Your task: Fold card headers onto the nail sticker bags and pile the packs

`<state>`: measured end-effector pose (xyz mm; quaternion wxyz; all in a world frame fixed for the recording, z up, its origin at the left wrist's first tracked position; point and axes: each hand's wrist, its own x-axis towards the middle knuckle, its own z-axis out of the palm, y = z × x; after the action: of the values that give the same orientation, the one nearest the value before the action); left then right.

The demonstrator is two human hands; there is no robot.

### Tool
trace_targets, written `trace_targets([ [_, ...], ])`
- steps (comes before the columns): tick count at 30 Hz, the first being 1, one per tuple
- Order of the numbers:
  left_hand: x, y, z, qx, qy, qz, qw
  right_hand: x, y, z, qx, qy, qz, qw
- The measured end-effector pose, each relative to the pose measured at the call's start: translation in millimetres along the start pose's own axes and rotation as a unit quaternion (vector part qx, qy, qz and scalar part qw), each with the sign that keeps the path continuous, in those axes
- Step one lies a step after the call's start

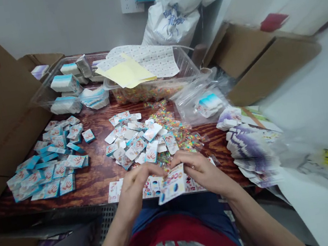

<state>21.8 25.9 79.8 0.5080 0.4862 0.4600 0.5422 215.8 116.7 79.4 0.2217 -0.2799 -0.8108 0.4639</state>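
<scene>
My left hand [134, 191] and my right hand [200, 171] are close together above the table's front edge. Between them is a white printed card [170, 187] with blue dots, gripped by the fingers of both hands. A strip of similar printed cards [152, 188] lies under and beside my hands, partly hidden. Just beyond my fingers is a loose heap of small white-and-blue packets [135, 138], mixed with multicoloured beads [174, 129]. A second heap of packets [48, 163] lies to the left.
The wooden table [103, 171] holds clear plastic tubs [149, 75] of packets, beads and printed sheets at the back. A stack of purple-printed cards [251, 154] is at the right, beside a clear bag [201, 100]. Cardboard boxes [253, 57] stand at both sides.
</scene>
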Motion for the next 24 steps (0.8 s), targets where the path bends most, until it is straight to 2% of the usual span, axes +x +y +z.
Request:
trace_targets([
  [2,5,-15,4.8,-0.042,-0.018,-0.078,0.996,-3,-1,12,0.016,-0.009,0.02,1.0],
  [5,7,-34,12.9,-0.044,-0.125,-0.159,0.978,-7,5,34,0.025,0.05,0.098,0.994],
  [6,6,-39,14.8,-0.041,-0.14,-0.173,0.974,-8,9,39,0.04,0.07,0.125,0.989],
  [8,4,-47,16.5,-0.032,-0.115,-0.192,0.974,-11,20,42,0.094,0.087,0.162,0.979],
  [10,4,-52,15.7,-0.018,-0.054,-0.205,0.977,-15,30,38,0.162,0.076,0.178,0.968],
  [13,5,-58,13.3,0.038,0.043,-0.182,0.982,-22,35,27,0.242,0.019,0.215,0.946],
  [15,5,-57,14.0,0.109,0.066,-0.133,0.983,-25,32,25,0.271,-0.012,0.231,0.934],
  [17,3,-52,17.4,0.16,0.021,-0.088,0.983,-27,28,29,0.298,-0.01,0.23,0.926],
  [20,-1,-45,23.7,0.169,-0.088,-0.066,0.979,-26,30,35,0.344,0.022,0.227,0.911],
  [22,-1,-44,26.1,0.164,-0.104,-0.078,0.978,-24,41,32,0.337,0.033,0.228,0.913],
  [24,0,-47,26.7,0.141,-0.087,-0.108,0.98,-21,59,21,0.264,0.085,0.231,0.933],
])
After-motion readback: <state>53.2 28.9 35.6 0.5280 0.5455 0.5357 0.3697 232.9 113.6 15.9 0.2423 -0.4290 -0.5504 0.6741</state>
